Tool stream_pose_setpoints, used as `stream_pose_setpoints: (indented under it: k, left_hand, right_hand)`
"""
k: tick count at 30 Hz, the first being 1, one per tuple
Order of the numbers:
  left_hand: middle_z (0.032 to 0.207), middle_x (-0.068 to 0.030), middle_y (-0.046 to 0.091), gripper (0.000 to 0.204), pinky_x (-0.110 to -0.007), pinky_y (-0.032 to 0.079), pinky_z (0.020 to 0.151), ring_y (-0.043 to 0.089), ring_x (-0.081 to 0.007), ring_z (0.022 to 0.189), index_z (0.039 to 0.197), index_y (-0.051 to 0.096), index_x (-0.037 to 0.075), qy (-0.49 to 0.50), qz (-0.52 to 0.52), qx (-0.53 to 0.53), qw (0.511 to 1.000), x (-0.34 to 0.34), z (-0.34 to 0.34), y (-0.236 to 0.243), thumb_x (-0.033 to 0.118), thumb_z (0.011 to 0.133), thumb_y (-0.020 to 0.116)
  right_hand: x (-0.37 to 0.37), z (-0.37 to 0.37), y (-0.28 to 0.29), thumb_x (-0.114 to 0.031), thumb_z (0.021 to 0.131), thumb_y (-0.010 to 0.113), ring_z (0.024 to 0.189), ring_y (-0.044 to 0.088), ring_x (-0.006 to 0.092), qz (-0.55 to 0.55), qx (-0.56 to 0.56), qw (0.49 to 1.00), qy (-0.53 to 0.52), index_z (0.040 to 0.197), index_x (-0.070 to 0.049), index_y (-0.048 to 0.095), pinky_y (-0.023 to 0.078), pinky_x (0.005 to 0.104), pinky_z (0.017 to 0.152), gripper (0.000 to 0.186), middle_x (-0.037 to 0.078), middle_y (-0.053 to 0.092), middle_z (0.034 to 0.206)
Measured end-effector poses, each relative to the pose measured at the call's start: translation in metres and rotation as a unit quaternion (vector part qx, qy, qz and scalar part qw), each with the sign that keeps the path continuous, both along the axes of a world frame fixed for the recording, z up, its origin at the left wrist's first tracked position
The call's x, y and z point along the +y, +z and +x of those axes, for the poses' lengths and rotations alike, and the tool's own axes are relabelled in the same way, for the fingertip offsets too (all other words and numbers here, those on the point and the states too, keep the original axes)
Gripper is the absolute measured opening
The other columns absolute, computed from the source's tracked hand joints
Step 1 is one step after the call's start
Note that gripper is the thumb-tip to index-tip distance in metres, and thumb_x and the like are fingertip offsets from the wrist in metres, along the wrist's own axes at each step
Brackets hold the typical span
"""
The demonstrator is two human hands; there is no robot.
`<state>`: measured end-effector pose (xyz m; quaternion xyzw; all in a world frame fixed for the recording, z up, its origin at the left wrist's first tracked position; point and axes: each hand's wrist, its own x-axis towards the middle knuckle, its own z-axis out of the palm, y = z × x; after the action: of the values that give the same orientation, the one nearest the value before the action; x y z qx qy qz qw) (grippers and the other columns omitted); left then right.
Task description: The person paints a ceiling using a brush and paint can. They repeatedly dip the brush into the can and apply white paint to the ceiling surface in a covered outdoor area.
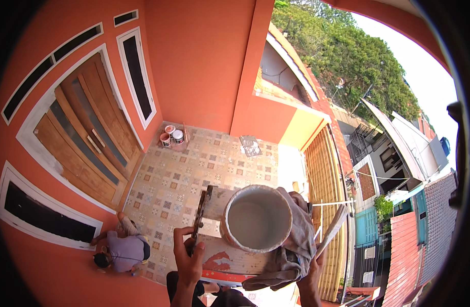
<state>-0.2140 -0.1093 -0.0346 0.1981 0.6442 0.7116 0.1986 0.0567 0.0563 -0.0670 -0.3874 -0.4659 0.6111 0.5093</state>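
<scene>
My left hand (188,258) curls its fingers and thumb on the left edge of a paint-stained wooden board (245,262), beside a dark metal strip (199,214). On the board stands an open bucket (225,229) with a crusted rim and greyish-white liquid inside. A crumpled grey-brown cloth (300,240) hangs against the bucket's right side and over the board's edge. Lower right, my right hand (310,279) is closed on a pale, flat, stick-like tool (333,229) that points up and away. The cloth touches this hand and hides some of its fingers.
Far below, another person (125,251) crouches on the patterned tile floor (194,169) by a white-framed window. Paint buckets (178,136) stand near the far orange wall (196,66). Wooden double doors (84,133) are on the left. Yellow railing (323,204) and neighbouring roofs (406,245) lie right.
</scene>
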Motion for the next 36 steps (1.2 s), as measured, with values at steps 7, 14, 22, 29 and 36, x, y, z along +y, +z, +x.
stream_pose_setpoints:
  k: [7,14,22,29,36]
  left_hand:
    - [0.082,0.0002,0.045,0.029,-0.027,0.035,0.060,0.041,-0.0086,0.070,0.116,0.047,0.004,-0.005,-0.008,0.000,1.000,0.005,0.004,-0.007,0.015,0.092,0.061]
    - [0.081,-0.0006,0.044,0.032,-0.030,0.037,0.060,0.040,-0.0117,0.071,0.120,0.047,0.005,-0.047,-0.064,-0.003,0.997,0.003,0.001,-0.029,0.017,0.093,0.060]
    - [0.111,-0.0093,0.054,0.041,-0.031,0.042,0.068,0.045,-0.0142,0.078,0.127,0.045,0.002,-0.046,-0.027,0.003,0.999,0.001,-0.002,-0.036,0.031,0.100,0.055]
    - [0.112,-0.0106,0.053,0.040,-0.034,0.044,0.079,0.049,-0.0180,0.090,0.128,0.044,0.003,-0.047,-0.056,-0.050,0.996,0.002,-0.007,-0.040,0.032,0.101,0.054]
    - [0.104,-0.0116,0.051,0.045,-0.039,0.049,0.077,0.055,-0.0216,0.090,0.128,0.040,0.006,-0.095,-0.074,0.009,0.993,-0.011,-0.008,-0.048,0.038,0.101,0.055]
  right_hand:
    - [0.021,0.027,-0.053,-0.010,0.093,0.052,0.107,0.050,0.0408,0.108,-0.398,0.905,0.105,0.138,0.000,0.048,0.042,0.0478,0.089,0.046,0.023,0.052,0.120]
    - [0.036,0.022,-0.041,-0.019,0.094,0.055,0.088,0.053,0.0367,0.095,-0.464,0.875,0.098,0.139,0.008,0.042,0.044,0.0475,0.075,0.054,0.022,0.055,0.101]
    - [0.030,0.029,-0.040,-0.030,0.095,0.057,0.068,0.056,0.0320,0.098,-0.500,0.856,0.089,0.140,0.017,0.035,0.046,0.0472,0.060,0.068,0.022,0.059,0.079]
    - [0.023,0.023,-0.026,-0.028,0.093,0.058,0.068,0.057,0.0354,0.091,-0.499,0.856,0.102,0.142,0.016,0.032,0.046,0.0481,0.059,0.071,0.024,0.060,0.082]
    - [0.026,0.017,-0.047,-0.026,0.091,0.059,0.069,0.057,0.0388,0.124,-0.470,0.867,0.110,0.144,0.016,0.029,0.047,0.0490,0.059,0.074,0.027,0.061,0.084]
